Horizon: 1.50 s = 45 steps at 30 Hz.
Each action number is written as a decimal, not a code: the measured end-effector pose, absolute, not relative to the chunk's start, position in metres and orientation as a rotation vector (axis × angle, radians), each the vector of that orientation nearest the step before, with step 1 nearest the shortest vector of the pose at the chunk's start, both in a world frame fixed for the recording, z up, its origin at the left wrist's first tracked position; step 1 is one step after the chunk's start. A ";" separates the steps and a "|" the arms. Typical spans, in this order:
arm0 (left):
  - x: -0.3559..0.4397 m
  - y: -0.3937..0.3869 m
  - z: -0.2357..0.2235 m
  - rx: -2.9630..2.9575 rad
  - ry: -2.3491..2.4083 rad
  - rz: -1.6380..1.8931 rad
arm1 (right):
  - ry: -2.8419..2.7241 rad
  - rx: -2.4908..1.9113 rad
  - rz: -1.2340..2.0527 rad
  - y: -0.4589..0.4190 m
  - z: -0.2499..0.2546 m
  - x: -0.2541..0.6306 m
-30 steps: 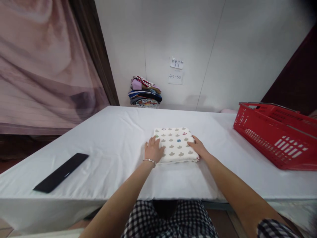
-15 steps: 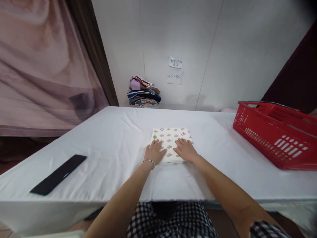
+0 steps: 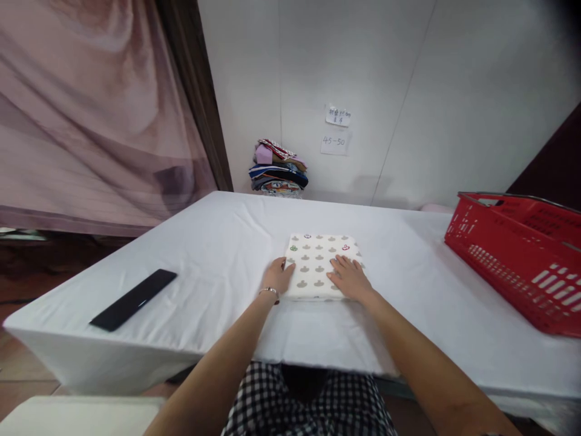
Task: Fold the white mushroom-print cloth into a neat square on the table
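Two bare hands, mine, are on the folded cloth (image 3: 313,260), which lies flat on the bench (image 3: 218,254) in front of me. My right hand (image 3: 351,278) rests palm down over its right part, fingers spread and closed on nothing. My left hand (image 3: 276,278) is at its left edge, thumb apart from the fingers; that grip is open too, though I cannot tell whether any fingertip reaches under the edge.

What I would watch is uneven pressure: if my right palm pushed sideways, the top layer could slide over the lower ones and skew the square. My left fingers could catch a single layer and peel the fold open, or the bracelet (image 3: 269,292) could snag its edge. The white cover is loose and creased to the left of the folded cloth, so dragging could make it bunch up beneath.

As for containers, the red basket (image 3: 512,254) stands well to the right of the folded cloth, with slotted walls and part of it out of view. I cannot make out anything inside. Behind the folded cloth and to its left is a clothes stack (image 3: 278,175), with something clear at its base; whether that is a container I cannot tell.
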State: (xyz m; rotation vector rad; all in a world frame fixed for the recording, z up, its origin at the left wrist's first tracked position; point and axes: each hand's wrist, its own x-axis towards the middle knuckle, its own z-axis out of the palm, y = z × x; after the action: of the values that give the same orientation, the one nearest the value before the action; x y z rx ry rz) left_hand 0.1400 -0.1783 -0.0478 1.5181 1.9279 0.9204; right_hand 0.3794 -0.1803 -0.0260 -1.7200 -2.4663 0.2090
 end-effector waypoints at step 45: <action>0.171 -0.174 -0.037 2.235 1.898 0.276 | -2.530 -1.657 0.199 -0.113 -0.030 0.328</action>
State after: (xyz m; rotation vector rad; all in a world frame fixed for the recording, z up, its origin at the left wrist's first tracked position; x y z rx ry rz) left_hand 0.1715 -0.1736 -0.0372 2.2351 1.8978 0.2762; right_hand 0.3280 -0.1132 -0.0297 -1.6571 -2.5298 0.1991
